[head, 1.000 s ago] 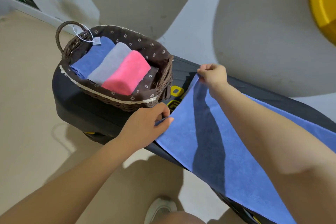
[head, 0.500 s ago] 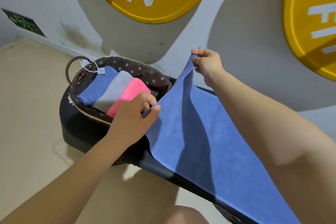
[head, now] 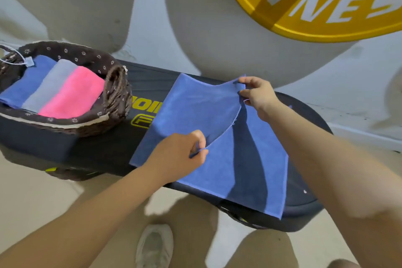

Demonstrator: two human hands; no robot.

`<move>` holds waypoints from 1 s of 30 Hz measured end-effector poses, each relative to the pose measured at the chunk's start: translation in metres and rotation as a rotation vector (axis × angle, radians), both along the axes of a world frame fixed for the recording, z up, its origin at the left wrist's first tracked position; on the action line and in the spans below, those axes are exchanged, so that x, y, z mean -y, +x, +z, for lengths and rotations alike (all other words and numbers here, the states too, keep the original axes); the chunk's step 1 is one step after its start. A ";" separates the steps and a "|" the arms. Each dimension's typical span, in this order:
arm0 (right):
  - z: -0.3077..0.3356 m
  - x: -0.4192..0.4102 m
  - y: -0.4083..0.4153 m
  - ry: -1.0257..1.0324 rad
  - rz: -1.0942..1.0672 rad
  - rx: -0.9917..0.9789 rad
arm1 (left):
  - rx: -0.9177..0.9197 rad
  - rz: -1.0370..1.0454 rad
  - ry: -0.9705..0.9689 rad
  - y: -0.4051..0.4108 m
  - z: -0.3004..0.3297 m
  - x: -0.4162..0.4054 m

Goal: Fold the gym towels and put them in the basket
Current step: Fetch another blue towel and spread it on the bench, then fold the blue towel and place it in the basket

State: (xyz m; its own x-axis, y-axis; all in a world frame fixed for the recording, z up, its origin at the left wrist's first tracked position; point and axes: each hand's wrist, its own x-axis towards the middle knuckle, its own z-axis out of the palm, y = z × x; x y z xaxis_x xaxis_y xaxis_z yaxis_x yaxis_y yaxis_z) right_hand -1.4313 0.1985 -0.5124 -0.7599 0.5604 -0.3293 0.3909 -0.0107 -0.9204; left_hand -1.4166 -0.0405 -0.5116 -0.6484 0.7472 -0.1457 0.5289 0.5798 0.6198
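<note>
A blue gym towel point(head: 245, 172) lies on the black padded bench point(head: 104, 148), its left half doubled over to the right. My left hand point(head: 180, 154) pinches the near corner of the folded-over end. My right hand point(head: 257, 94) pinches the far corner of that end, near the bench's back edge. The brown wicker basket point(head: 116, 98) stands on the bench's left end. It holds three folded towels side by side: blue point(head: 26, 80), grey point(head: 49, 86) and pink point(head: 72, 93).
The bench runs from left to right in front of a pale wall point(head: 195, 28) with big yellow discs point(head: 326, 2). Tan floor point(head: 32, 202) lies below the bench. My shoe point(head: 154, 246) shows at the bottom. A white tag point(head: 29, 62) hangs from the basket's left handle.
Both hands carried the towel's left end up off the bench, then over to the right, laying it onto the other half. The view shifted right, so the basket now sits at the left edge.
</note>
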 end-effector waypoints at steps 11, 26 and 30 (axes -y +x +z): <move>-0.052 -0.085 0.074 0.150 -0.173 0.064 | 0.000 -0.145 -0.047 0.084 -0.030 -0.097; -0.089 -0.112 0.081 0.377 -0.122 0.208 | -0.005 -0.194 -0.023 0.124 -0.066 -0.140; -0.086 -0.111 0.084 0.481 -0.099 0.264 | -0.067 -0.170 -0.053 0.130 -0.067 -0.147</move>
